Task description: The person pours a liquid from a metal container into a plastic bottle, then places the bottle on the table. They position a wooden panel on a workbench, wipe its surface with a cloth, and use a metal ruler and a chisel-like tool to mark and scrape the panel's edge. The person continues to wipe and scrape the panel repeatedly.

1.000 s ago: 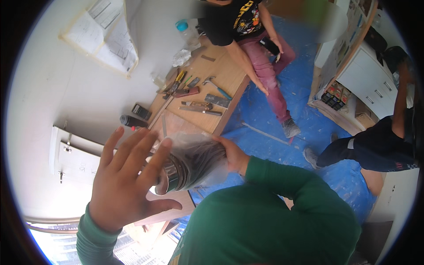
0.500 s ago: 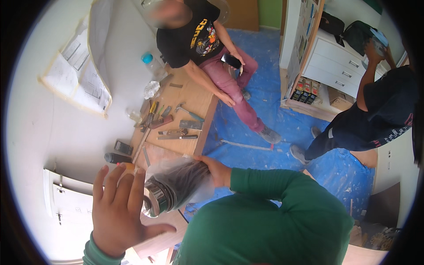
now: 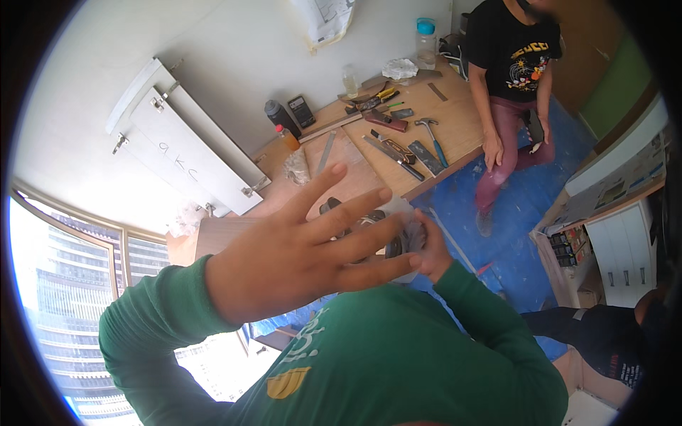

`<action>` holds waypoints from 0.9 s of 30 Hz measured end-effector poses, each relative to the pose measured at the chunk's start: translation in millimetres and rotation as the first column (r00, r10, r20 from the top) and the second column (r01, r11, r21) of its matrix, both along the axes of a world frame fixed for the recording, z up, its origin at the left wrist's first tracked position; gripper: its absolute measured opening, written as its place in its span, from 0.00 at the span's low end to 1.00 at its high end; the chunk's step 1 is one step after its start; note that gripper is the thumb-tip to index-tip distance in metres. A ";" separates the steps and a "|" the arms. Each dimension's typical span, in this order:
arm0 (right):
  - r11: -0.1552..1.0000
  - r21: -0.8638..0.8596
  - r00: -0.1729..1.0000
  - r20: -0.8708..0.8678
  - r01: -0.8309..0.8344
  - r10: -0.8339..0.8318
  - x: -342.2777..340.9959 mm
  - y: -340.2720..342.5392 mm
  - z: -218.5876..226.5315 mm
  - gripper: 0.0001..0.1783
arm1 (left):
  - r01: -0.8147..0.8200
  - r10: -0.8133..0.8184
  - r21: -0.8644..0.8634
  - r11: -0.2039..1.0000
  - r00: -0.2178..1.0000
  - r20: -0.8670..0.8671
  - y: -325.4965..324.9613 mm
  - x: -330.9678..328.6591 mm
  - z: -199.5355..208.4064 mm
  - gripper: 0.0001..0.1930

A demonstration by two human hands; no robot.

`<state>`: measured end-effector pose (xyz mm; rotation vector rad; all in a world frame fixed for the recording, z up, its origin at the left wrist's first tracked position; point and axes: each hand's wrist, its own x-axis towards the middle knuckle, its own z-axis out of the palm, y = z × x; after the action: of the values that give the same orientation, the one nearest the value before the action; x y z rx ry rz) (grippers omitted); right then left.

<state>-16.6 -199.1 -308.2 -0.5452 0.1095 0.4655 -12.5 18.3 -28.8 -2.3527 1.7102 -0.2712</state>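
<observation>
My left hand is open, fingers spread, in front of the bag and the bottle. It covers much of them, and I cannot tell whether it touches them. Behind those fingers shows a dark bottle with shiny metal rings at its top, inside a clear plastic bag. My right hand is closed round the far side of the bag and grips the bottle through it. The bottle is held in front of my body, above the near edge of the wooden workbench.
On the bench lie a claw hammer, a reddish hand plane and several other hand tools. An orange-capped bottle stands near the wall. White panels with hinges lean at left. A person is beyond the bench; blue sheeting covers the floor.
My view has swung left, bringing the window and leaning panels into sight. My left hand has moved right, across the bottle. My right hand keeps its grip on the bagged bottle.
</observation>
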 end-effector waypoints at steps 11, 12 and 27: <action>0.947 0.191 0.924 -0.237 -0.259 0.300 36.9 77.9 -35.5 0.30 | -0.122 0.123 -0.015 0.992 0.991 0.050 81.8 -24.2 -16.0 0.19; 0.945 0.179 0.925 -0.223 -0.272 0.309 38.6 83.0 -36.3 0.30 | -0.093 0.094 -0.024 0.995 0.994 0.053 91.4 -26.3 -17.8 0.18; 0.957 0.099 0.931 -0.225 -0.272 0.288 33.1 159.4 -13.9 0.30 | -0.233 0.130 -0.235 0.944 0.915 -0.383 206.3 3.3 -1.9 0.34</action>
<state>16.5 -39.7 -322.1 -0.4394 0.2468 0.8114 -9.2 224.6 -30.7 -2.9027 1.6699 -0.0425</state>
